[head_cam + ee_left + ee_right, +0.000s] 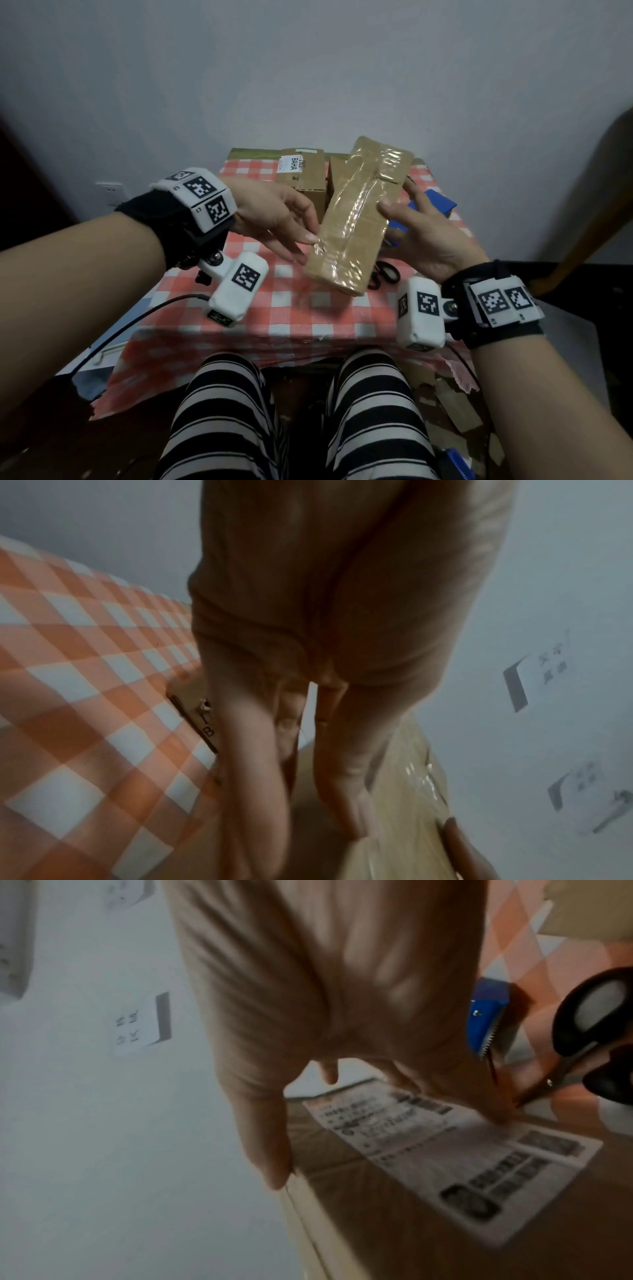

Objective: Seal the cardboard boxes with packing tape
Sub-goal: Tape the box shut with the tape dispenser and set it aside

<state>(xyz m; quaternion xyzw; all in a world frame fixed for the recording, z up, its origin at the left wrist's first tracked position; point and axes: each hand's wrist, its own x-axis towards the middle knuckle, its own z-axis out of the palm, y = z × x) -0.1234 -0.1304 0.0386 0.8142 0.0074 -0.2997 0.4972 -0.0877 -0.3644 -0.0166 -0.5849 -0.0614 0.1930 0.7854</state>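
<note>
A long cardboard box [356,219], its upper face covered in shiny clear tape, is held tilted in the air above the table. My right hand [411,222] grips its right side, with the thumb on the taped face and the fingers underneath. In the right wrist view those fingers [493,1107] press a white shipping label on the box [342,1204]. My left hand [305,240] has nearly straight fingers touching the box's left edge. In the left wrist view they run along the box [400,791].
Two more cardboard boxes [303,174] stand at the back of the table with a red-and-white checked cloth [260,308]. A blue tape dispenser [435,205] and black scissors [385,274] lie under my right hand. My striped knees are under the near edge.
</note>
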